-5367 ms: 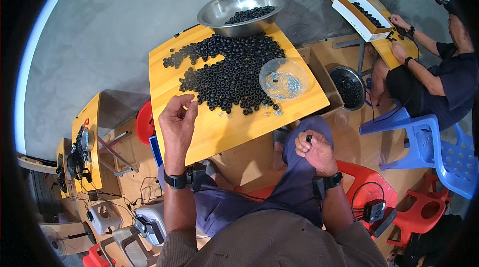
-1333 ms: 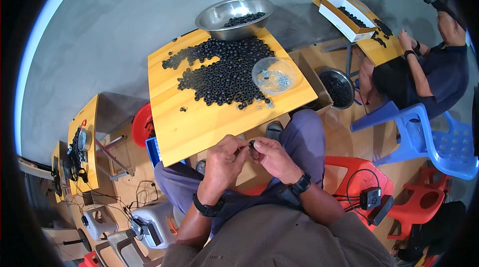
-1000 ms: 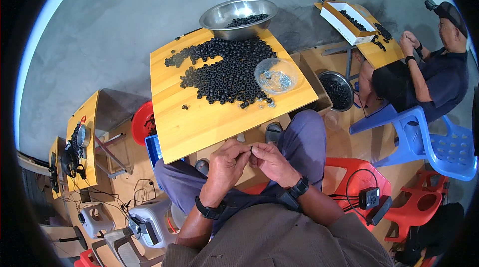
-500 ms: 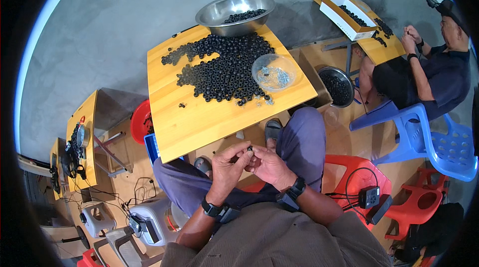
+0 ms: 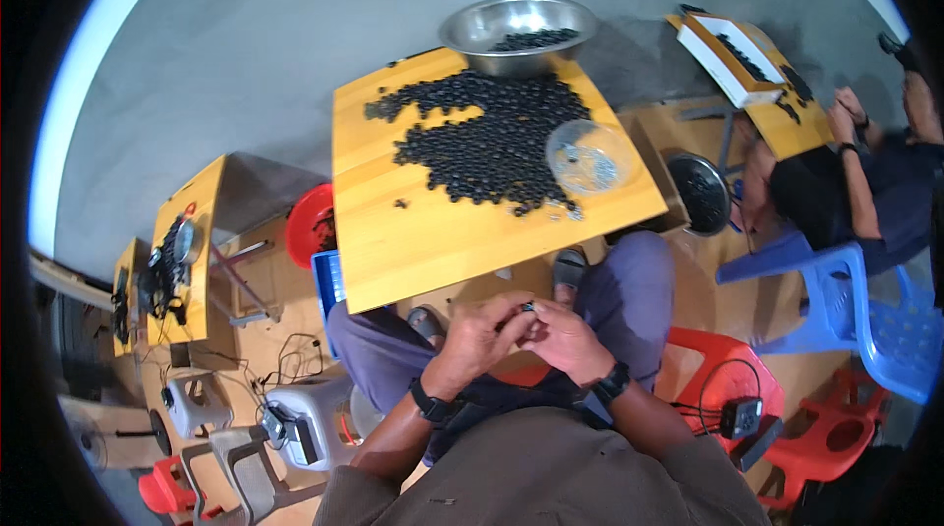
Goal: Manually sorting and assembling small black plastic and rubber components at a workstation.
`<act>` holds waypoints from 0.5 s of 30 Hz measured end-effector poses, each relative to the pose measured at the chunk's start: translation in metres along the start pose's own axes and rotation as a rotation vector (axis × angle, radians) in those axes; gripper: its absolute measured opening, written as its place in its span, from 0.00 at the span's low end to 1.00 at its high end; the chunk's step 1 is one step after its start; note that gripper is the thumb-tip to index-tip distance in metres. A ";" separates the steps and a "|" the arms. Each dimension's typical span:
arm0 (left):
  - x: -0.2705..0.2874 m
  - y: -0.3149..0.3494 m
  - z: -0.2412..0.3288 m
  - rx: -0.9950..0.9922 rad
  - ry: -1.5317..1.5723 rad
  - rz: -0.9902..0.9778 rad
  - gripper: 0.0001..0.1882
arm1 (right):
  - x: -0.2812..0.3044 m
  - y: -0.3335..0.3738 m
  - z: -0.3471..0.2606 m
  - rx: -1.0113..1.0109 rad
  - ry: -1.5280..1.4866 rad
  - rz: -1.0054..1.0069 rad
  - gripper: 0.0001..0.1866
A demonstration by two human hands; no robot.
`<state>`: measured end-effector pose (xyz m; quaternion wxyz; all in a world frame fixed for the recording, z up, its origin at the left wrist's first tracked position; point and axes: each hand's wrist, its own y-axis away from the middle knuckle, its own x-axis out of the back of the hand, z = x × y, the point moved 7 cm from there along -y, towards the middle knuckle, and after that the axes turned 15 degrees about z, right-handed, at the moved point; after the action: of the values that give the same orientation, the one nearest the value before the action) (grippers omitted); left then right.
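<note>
Part in fingers [image 5: 528, 307]: small, dark, held over the lap, off the near edge of the wooden table [image 5: 423, 261]; mostly covered by fingers, exact shape too small to tell.
Left hand [image 5: 480, 334]: narrow pinch, thumb and forefinger tips on the part, other fingers curled.
Right hand [image 5: 572, 337]: narrow pinch on the same part from the opposite side, fingertips meeting those of the left; cannot tell which grip bears the weight.
Wrists: black band on each.
Below the hands: purple-blue trousers [image 5: 639, 300], knees spread, sandalled feet on the floor between.
Black pile [image 5: 492, 143]: many small rounded pieces, spread over the middle and far part of the table; blurred.
Stray bits: tiny dark cluster [image 5: 400, 204] apart from the pile, toward the left; silvery scraps [image 5: 570, 214] near the right edge.
Clear tub [image 5: 562, 172]: round, at the pile's right, small silvery pieces inside.
Steel basin [image 5: 477, 52]: at the table's far edge, more black pieces inside.
Left of table: red basin [image 5: 303, 231] and blue tray [image 5: 327, 275], lower down.
Right: co-worker's hands [image 5: 846, 115] together, near a white box [image 5: 723, 74] of black pieces.
</note>
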<state>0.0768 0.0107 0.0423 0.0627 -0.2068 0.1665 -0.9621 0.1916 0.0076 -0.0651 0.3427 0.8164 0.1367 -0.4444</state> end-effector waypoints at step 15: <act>0.012 -0.010 -0.019 0.033 0.152 -0.006 0.10 | 0.003 -0.021 0.017 -0.132 -0.085 -0.097 0.10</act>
<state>0.0569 0.0233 0.0337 0.0505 -0.1327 0.1541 -0.9778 0.1712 0.0109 -0.0833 0.3793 0.7647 0.1906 -0.4847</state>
